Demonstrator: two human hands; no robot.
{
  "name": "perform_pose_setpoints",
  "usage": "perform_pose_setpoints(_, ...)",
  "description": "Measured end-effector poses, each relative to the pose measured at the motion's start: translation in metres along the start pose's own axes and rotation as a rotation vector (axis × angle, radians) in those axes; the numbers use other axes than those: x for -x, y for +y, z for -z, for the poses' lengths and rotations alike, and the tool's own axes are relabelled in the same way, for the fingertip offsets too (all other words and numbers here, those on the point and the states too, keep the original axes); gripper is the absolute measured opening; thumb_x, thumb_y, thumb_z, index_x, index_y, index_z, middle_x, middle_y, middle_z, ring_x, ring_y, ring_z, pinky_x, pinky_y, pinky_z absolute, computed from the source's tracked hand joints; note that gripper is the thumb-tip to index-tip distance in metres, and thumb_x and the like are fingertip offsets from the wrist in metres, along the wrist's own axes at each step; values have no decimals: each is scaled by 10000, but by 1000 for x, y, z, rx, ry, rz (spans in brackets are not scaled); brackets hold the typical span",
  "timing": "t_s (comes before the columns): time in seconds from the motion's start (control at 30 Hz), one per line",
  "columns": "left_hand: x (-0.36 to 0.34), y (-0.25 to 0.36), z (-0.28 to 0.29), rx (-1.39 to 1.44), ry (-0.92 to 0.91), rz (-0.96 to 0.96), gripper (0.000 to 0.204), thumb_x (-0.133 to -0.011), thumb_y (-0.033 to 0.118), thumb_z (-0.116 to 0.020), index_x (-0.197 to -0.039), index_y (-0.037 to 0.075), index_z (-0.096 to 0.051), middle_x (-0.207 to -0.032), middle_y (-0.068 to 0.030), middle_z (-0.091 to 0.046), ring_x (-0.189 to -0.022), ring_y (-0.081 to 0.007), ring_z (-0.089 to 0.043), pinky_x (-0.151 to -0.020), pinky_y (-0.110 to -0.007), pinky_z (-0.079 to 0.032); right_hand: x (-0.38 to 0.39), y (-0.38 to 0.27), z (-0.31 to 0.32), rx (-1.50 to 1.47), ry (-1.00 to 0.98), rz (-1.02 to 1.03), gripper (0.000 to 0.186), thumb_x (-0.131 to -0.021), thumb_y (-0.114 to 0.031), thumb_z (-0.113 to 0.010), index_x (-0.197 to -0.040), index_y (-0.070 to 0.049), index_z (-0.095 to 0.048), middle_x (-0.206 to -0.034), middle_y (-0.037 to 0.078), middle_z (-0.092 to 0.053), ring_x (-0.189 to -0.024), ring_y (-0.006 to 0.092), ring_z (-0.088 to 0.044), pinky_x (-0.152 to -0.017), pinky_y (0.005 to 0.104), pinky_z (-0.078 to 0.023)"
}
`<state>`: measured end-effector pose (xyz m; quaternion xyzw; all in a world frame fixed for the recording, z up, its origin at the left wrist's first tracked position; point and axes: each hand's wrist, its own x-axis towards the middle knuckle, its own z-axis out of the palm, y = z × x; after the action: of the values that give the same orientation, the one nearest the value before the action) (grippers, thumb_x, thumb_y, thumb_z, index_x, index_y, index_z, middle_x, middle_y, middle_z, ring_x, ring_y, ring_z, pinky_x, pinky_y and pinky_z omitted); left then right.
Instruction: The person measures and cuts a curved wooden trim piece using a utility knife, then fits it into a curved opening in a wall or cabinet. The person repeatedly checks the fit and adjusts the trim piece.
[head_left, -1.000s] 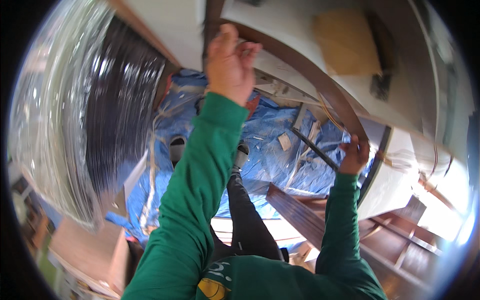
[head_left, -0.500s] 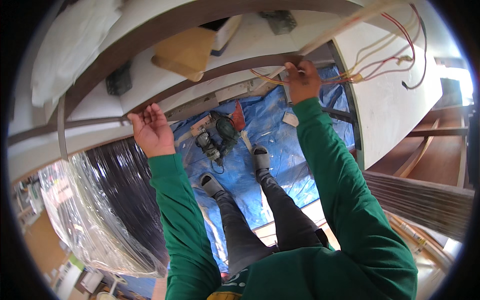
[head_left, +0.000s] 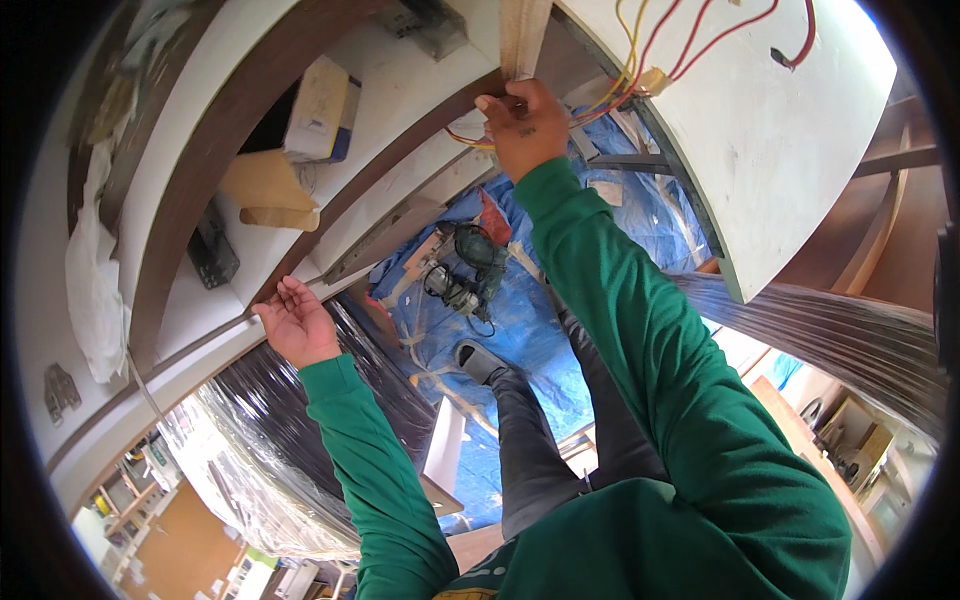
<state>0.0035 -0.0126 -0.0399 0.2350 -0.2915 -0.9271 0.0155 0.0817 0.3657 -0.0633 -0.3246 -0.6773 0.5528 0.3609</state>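
A long curved panel with a brown edge (head_left: 375,178) runs across the white cabinet in front of me. My left hand (head_left: 298,322) is palm up with its fingers extended, fingertips touching or very near that edge at its left end. Farther right, my right hand (head_left: 527,130) has its fingers curled on the same brown edge, beside the lower end of a wooden strip (head_left: 522,40). Red and yellow wires (head_left: 632,85) pass close to the right hand. A brown cardboard flap (head_left: 268,190) and a small box (head_left: 318,110) lie in the cabinet between my hands.
Power tools (head_left: 465,270) lie on a blue tarp (head_left: 545,375) near my feet. A dark plastic-wrapped piece (head_left: 290,425) stands beneath my left arm. A large white panel (head_left: 770,150) is on the right, with a wrapped brown piece (head_left: 810,325) below it.
My view has turned, so the cabinet now slants up to the right. Both hands stay at the brown edge, the left palm up, the right with curled fingers.
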Motion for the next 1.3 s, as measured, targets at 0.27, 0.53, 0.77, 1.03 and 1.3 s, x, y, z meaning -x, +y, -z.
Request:
perform_pose_setpoints(0.27,2,8,-2,-23,28,25,443,-979,310,-685,-1059,-69,-470,-1021,-191,-559,-971,-307,-612,-950,-437,-589,17,-22,-21,-212,137,-216,425,-816,-59,-802,-1174,1,-580,-776,100,-668,-676,203,-657,-663,332,-534)
perform_pose_setpoints(0.53,3,12,-8,-30,73,44,459,-979,312,-685,-1089,-81,-476,-1055,-193,-572,-1027,-337,-633,-975,-438,-588,39,-54,-41,-604,245,-453,577,-879,-85,-736,-1410,-84,-511,-931,124,-701,-738,173,-672,-664,302,-525)
perform_pose_setpoints(0.77,1,14,-8,-55,72,38,449,-989,326,-666,-1049,-77,-479,-1016,-190,-581,-986,-331,-657,-972,-436,-599,53,-76,-59,-369,234,-313,743,-984,-213,-610,-1589,13,-243,-1355,265,-565,-981,270,-677,-727,318,-561)
perform_pose_setpoints(1.03,2,15,-9,-98,59,35,431,-1025,330,-609,-1027,-79,-475,-998,-196,-585,-970,-332,-655,-976,-446,-599,46,-88,-68,-231,249,-324,760,-1026,-314,-575,-1550,115,-230,-1411,305,-503,-1245,362,-548,-1051,390,-442)
perform_pose_setpoints(1.3,7,16,-14,-107,99,17,425,-1039,326,-578,-1036,-83,-465,-1001,-211,-566,-965,-345,-636,-978,-471,-591,46,-92,-72,-218,247,-326,758,-1007,-201,-582,-1573,78,-162,-1346,316,-457,-1243,461,-493,-1070,437,-416)
